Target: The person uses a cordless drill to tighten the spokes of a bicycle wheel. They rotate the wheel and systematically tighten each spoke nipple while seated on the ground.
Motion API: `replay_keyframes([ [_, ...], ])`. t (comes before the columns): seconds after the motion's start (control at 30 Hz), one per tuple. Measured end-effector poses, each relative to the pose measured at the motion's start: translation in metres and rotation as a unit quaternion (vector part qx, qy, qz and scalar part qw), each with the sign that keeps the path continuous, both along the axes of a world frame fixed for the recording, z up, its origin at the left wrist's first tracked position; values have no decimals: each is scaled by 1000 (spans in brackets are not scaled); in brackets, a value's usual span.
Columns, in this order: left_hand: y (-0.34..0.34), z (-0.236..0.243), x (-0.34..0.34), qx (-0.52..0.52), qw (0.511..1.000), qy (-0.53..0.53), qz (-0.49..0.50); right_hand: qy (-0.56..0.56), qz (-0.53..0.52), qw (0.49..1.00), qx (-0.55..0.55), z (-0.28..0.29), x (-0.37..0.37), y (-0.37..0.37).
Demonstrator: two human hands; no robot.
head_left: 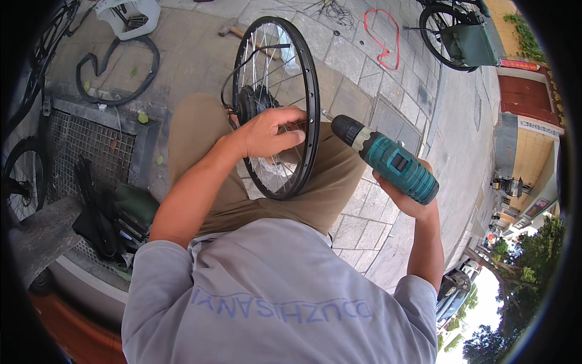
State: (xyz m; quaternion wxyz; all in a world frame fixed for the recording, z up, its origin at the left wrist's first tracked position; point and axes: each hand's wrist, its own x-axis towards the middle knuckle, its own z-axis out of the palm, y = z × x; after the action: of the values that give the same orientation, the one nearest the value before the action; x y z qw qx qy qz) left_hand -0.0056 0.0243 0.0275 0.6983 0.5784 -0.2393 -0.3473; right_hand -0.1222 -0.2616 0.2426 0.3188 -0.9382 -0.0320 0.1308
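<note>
A spoked wheel (313,91) with a black rim and a dark hub (247,105) stands upright between my knees, a black cable trailing from the hub. My left hand (267,132) reaches across the spokes, its fingers and thumb closed at the inner side of the rim. In my right hand (407,200) is a teal and black cordless drill (391,162), gripped from below. The drill's chuck points left at the rim's outer side, and a thin bit spans the small gap. Whether the bit's tip touches the rim, I cannot tell.
On the paving ahead lie a black rubber loop (156,64), a hammer (228,27), a red band (397,37) and tangled wires (337,13). A white container (145,21) holds tools. Left are a metal grate (91,144) and bicycle parts; a green-bagged bicycle (470,45) stands far right.
</note>
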Motion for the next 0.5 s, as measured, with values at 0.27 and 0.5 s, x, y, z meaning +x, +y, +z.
replay_keyframes([
  [0.27, -10, -9, -1, 28, 945, -291, 149, 33, -8, 999, 20, -8, 1, -1],
  [0.5, -5, 0, 5, 127, 867, -446, 185, 44, -26, 998, 22, -10, 6, -1],
])
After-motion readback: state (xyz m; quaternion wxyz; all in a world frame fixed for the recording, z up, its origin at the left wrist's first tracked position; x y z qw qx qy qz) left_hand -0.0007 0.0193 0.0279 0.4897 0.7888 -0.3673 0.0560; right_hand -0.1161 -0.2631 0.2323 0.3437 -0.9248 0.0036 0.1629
